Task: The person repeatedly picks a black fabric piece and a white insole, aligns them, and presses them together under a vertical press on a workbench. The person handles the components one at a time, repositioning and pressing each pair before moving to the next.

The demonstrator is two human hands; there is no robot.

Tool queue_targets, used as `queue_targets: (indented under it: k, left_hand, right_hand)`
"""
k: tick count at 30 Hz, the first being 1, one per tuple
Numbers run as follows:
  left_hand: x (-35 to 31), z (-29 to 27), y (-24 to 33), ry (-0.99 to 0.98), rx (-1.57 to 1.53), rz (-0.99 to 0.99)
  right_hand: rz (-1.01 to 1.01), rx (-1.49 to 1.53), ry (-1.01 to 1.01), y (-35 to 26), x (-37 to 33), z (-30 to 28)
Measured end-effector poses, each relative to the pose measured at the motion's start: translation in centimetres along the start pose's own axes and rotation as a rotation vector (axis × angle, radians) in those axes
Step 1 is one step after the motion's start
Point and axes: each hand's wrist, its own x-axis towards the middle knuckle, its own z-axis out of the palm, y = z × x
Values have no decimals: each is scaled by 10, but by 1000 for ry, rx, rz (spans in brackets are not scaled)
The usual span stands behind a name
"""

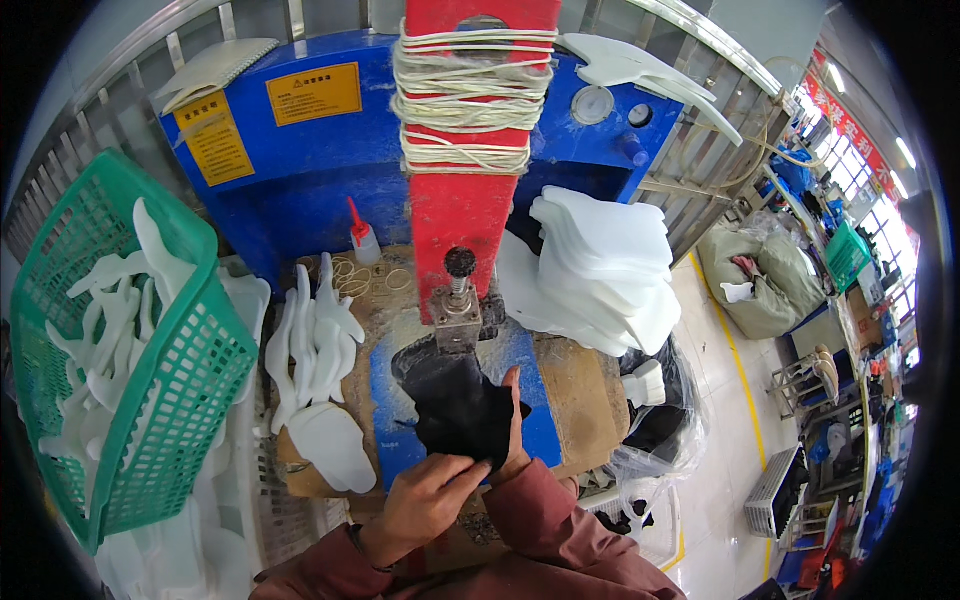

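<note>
A black, irregularly cut piece of sheet material, soft-looking like fabric, lies under the machine's press head on a blue board. At its lower edge, my left hand pinches it between closed fingers. My right hand grips the lower right edge with one digit stretched up along the side; its other fingers are mostly hidden. The head hangs from a red arm wound with white cord. Left of the board lie several white curved cut pieces and a rounded white one.
A green basket of white pieces stands at the left. Stacked white sheets sit right of the arm, above a plastic bag. A red-tipped bottle stands before the blue machine body. Sacks rest on the floor at right.
</note>
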Motion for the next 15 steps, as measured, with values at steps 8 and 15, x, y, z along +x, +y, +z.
queue_targets:
  k: [8,15]
  left_hand:
    - [18,-8,-12,88,-18,-93]
    - [20,9,-15,55,-55,-13]
  right_hand:
    - [-73,-144,209,-3,40,31]
    - [-128,-61,222,-24,17,27]
